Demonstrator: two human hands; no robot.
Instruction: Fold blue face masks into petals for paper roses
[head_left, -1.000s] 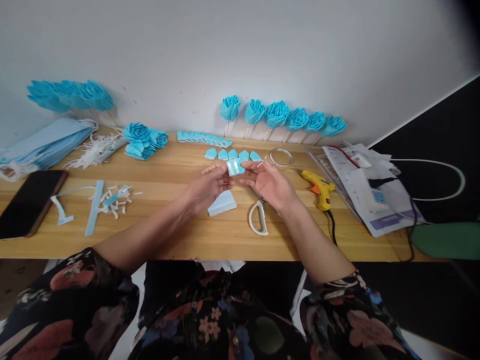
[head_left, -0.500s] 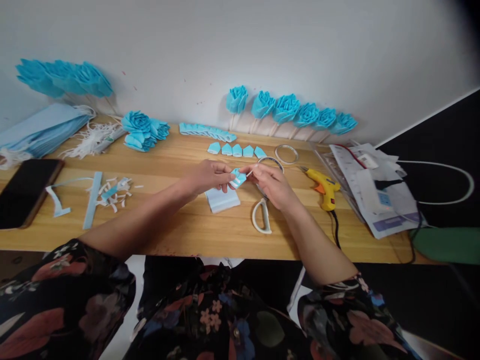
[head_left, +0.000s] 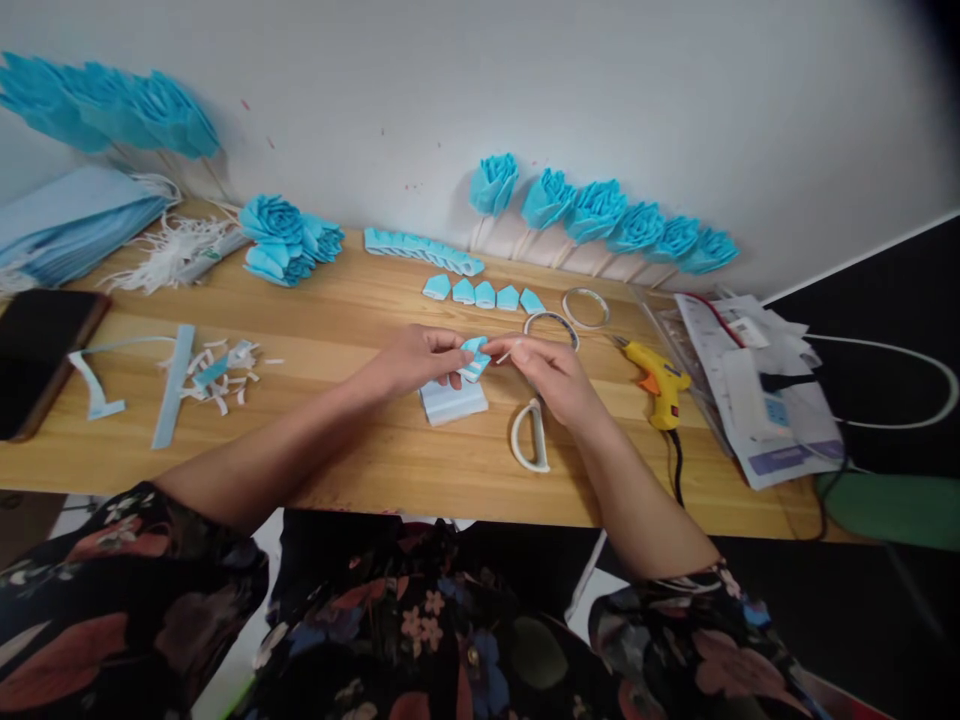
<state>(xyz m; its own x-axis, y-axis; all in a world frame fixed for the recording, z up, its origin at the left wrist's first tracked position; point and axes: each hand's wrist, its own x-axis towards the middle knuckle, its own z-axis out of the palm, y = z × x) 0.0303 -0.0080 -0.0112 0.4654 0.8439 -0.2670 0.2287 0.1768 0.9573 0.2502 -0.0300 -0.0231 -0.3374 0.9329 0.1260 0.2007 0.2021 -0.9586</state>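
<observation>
My left hand [head_left: 420, 364] pinches a small folded blue petal [head_left: 474, 358] of mask-like fabric between thumb and fingers. Pale strips show on the petal's lower face. At its right edge, my right hand [head_left: 556, 378] is closed, thumb against fingers, on a thin white strip [head_left: 504, 356]. Just below the petal lies a folded pale-blue piece of fabric [head_left: 456, 403] on the wooden table. Scissors [head_left: 531, 436] with white handles lie partly hidden under my right hand. A roll of tape [head_left: 553, 318] sits just behind that hand.
Finished blue fabric flowers on sticks [head_left: 596, 210] lean against the wall. Several folded petals [head_left: 484, 294] line the table behind my hands. A yellow glue gun [head_left: 660, 385] and papers [head_left: 780, 400] lie right; a phone [head_left: 46, 350], masks [head_left: 82, 225] and scraps [head_left: 225, 375] lie left.
The view has shifted slightly. The petal has turned a little in my left hand, and my right fingertips have moved close against its edge, the white strip still between them.
</observation>
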